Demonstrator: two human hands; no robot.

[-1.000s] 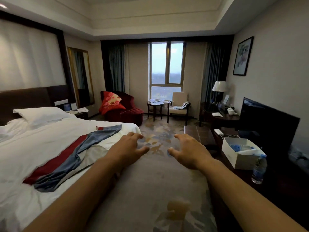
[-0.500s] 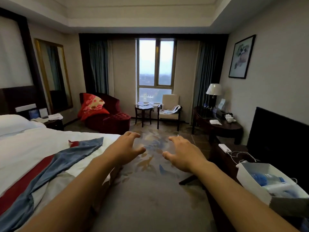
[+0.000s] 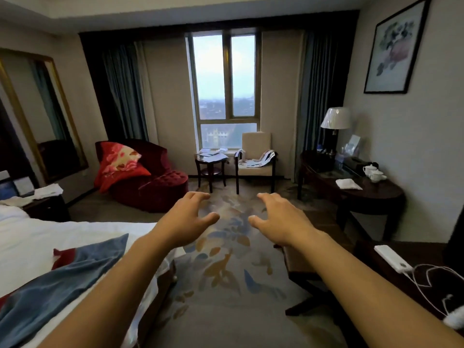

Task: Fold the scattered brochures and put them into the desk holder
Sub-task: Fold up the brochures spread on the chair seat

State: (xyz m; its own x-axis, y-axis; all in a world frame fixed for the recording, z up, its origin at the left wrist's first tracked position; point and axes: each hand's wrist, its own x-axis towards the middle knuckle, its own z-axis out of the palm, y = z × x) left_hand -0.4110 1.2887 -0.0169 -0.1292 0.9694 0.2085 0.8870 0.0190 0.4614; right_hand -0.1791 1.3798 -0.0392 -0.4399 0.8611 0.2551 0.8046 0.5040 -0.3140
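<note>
Loose brochures (image 3: 212, 154) lie on a small dark side table (image 3: 211, 162) under the window. More unfolded brochures (image 3: 258, 160) sprawl across the seat and arm of a beige chair (image 3: 256, 146) beside it. Both of my arms reach forward over the carpet, far short of those papers. My left hand (image 3: 187, 218) and my right hand (image 3: 280, 221) hover palm down with fingers loosely spread, holding nothing. On the desk at the right, a small upright stand with a card (image 3: 352, 144) sits behind the lamp; I cannot tell whether it is the holder.
A bed (image 3: 50, 247) with a blue and red runner fills the left. A red sofa (image 3: 148, 177) stands beyond it. The dark desk (image 3: 359, 194) at the right carries a lamp, teapot and cloth. A power bank (image 3: 393, 258) with white cables lies nearer. Patterned carpet runs between.
The view has advanced down the room toward the window; the chair and side table look larger. The white box and bottle at the right have left the frame. Both hands stay outstretched.
</note>
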